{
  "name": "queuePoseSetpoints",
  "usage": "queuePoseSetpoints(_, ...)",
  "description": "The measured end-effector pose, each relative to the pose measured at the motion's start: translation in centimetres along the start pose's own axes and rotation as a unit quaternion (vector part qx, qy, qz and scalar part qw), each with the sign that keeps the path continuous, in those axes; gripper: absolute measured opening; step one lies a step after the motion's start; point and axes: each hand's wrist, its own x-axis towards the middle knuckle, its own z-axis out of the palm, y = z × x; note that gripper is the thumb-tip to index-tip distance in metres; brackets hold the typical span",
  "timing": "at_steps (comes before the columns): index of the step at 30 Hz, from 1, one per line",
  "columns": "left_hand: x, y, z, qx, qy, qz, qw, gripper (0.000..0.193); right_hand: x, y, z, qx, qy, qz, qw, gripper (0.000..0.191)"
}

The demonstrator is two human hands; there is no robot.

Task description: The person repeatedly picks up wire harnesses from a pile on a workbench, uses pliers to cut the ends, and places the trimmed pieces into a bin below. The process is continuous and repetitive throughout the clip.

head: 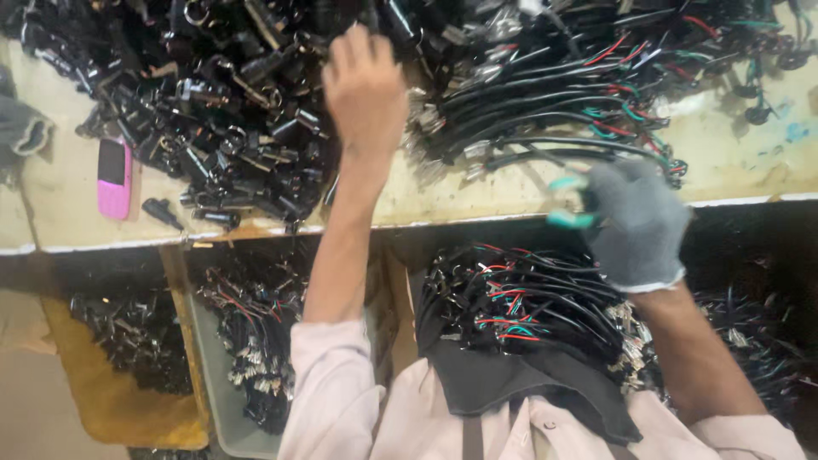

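Presently noted: left hand (365, 89), bare, stretched out over heap of black key-and-lock parts (230, 119) on pale, worn surface (750, 162); seen from the back, fingers reaching down into the heap, grip not discernible. Right hand (635, 226) in grey knit glove with teal fingertips, hovering at front edge of surface beside bundle of black cables (545, 119); fingers curled, whether pinching anything cannot be told.

Heap: glossy black housings, metal key rings and silvery key blades, tangled, covering upper left of surface. Cable bundle: black sheathed leads with red, green and teal strands, metal terminals at ends, lying just right of heap, touching it.

Pink phone (113, 177) flat near left edge of surface, single black part just beside it.

Below surface: grey tray (223, 400) holding black wires with red strands and silvery connectors; yellowish tray (102, 400) at left with dark parts; lap bundle of wire harnesses (528, 311), black with red and teal.
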Motion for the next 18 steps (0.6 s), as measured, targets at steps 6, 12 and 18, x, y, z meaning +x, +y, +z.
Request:
queuePoseSetpoints(6, -1.5, -0.9, -0.6, -0.166, 0.022, 0.055, 0.984, 0.028, -0.4, 0.0, 0.6, -0.068, -0.173, 0.034, 0.982, 0.027)
queuePoseSetpoints(12, -0.1, -1.0, 0.4, -0.068, -0.019, 0.197, 0.978, 0.049, 1.0, 1.6, 0.7, 0.045, -0.133, 0.052, 0.989, 0.033)
queuePoseSetpoints(18, 0.8, -2.4, -1.3, -0.065, -0.060, 0.292, 0.952, 0.042, -0.1, 1.5, 1.5, -0.002, -0.074, -0.001, 0.997, 0.036)
